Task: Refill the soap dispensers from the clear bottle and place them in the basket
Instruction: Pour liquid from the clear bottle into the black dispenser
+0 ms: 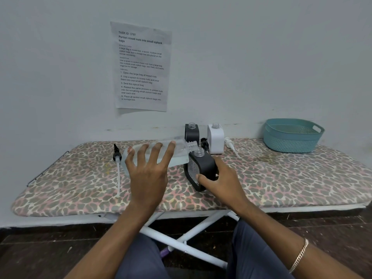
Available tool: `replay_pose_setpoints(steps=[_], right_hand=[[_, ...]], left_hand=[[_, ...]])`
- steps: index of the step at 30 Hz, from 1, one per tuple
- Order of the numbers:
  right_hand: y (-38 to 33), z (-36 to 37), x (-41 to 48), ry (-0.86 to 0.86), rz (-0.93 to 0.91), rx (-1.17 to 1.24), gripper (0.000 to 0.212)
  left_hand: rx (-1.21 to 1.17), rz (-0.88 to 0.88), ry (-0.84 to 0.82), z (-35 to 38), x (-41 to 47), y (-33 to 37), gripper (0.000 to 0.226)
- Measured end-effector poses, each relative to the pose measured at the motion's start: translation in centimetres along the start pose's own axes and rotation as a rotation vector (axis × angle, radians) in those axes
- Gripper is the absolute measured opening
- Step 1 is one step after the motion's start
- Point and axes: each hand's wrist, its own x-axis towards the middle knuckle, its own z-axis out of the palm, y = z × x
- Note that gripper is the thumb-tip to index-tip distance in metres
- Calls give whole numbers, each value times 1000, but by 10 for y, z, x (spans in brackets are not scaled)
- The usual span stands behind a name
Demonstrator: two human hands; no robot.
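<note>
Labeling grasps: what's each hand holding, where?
Left hand holds the clear bottle around its body; right hand grips the near black dispenser at its lower side.

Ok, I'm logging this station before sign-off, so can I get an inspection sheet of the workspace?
Surface: ironing board, leopard-print cover.
Job's things: clear bottle tilted, neck over front black dispenser; rear black dispenser and white dispenser uncapped by wall; pumps lying loose; teal basket at right end.
Clutter: nothing seen.
Hands: left hand holds clear bottle; right hand grips front black dispenser.
Cables: nothing seen.
Surroundings: printed sheet on wall.
</note>
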Motion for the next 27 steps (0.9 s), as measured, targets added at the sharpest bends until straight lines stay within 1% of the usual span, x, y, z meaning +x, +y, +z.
replay_pose_setpoints(steps=[4,14,27], right_hand=[[1,0,0,1,6,-1,40],[2,0,0,0,18,-11,39],[2,0,1,-24,5,-6,46]], left_hand=[[3,0,-2,0,0,0,80],[5,2,-5,-1,0,1,79],[7,1,8,-1,0,0,79]])
